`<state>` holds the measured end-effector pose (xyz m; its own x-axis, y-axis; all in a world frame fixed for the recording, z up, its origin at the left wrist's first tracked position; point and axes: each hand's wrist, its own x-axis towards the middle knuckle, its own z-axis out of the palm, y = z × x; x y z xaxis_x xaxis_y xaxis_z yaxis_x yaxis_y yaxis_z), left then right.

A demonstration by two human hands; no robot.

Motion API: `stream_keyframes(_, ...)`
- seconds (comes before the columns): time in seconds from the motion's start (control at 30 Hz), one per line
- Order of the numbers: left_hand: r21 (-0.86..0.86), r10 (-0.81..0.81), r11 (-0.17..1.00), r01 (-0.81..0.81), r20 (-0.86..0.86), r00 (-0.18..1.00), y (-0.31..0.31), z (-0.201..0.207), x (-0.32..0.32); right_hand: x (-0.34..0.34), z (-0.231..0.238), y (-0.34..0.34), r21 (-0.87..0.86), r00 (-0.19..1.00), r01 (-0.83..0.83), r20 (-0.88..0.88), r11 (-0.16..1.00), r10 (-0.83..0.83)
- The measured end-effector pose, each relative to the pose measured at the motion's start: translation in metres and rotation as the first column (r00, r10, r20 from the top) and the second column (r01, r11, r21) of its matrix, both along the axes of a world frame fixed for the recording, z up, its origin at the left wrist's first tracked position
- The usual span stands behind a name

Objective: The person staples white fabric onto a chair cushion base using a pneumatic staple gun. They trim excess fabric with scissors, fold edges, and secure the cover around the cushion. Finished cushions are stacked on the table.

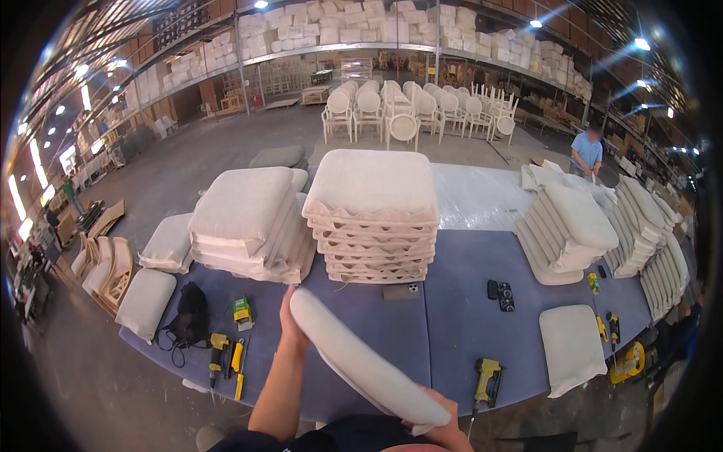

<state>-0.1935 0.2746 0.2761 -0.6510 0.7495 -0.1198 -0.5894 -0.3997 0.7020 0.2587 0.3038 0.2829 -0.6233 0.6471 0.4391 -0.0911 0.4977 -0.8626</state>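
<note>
A padded chair seat covered in off-white fabric (361,354) is held up on edge, slanting across the front of the table. My left hand (291,320) grips its upper left end, most of the fingers hidden behind it. At the lower right end my right hand (444,422) is closed round the edge, fingers partly hidden. Just beyond stands a tall stack of seats (373,218), with a wider stack (245,218) to its left. A yellow pneumatic staple gun (488,380) lies on the blue table (459,301), right of my right hand.
Left on the table lie a black bag (188,316), a green box (242,313), another staple gun (218,354) and yellow-handled tools (238,355). Right are phones (500,294), a single seat (572,346) and more stacks (568,226). Beyond, a person in blue (586,153) works near white chairs (403,113).
</note>
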Motion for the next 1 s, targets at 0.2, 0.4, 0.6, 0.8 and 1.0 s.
stream_keyframes(0.2,-0.160,0.075,0.842,-0.516,-0.911,0.406,0.028,0.165,0.055,0.019,-0.099,0.001,-0.142,0.955,0.107,0.292,0.984,-0.062)
stream_keyframes(0.4,-0.498,-0.536,0.731,-0.467,-0.842,0.059,0.101,0.175,0.118,0.040,-0.208,0.017,-0.390,0.813,0.129,0.568,0.912,0.128)
stream_keyframes(0.6,-0.801,-0.735,0.598,0.023,-0.559,-0.384,0.076,-0.041,0.130,0.105,-0.322,0.059,-0.387,0.594,-0.035,0.733,0.921,0.331)
stream_keyframes(0.8,-0.790,-0.826,0.509,-0.341,-0.336,-0.454,-0.110,-0.177,0.149,0.088,-0.200,0.035,-0.373,0.430,0.059,0.847,0.926,0.313)
stream_keyframes(1.0,-0.771,-0.766,0.621,-0.140,-0.560,-0.315,-0.155,-0.240,0.106,0.070,-0.244,0.081,-0.422,0.357,0.080,0.858,0.903,0.369)
